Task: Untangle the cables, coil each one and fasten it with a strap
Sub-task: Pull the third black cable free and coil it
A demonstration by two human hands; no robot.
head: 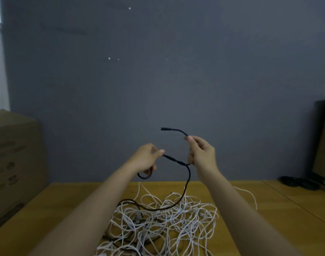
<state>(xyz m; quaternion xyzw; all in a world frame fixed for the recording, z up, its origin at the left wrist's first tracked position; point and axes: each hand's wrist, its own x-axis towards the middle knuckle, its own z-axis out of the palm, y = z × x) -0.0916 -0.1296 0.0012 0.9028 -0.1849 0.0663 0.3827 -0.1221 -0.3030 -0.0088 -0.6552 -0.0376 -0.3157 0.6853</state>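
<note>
Head view: left hand (146, 157) pinches a black cable (188, 179) raised above the wooden desk (69, 198); right hand (202, 154) grips it near its plug end. Its tail trails into tangled white cables (172, 222) below. Untangling seems underway; next, pull it free.

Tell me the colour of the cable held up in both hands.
Black; the cable shows best in the head view, above the white tangle.

Head-worn view, forward and down over table (250, 209)
</note>
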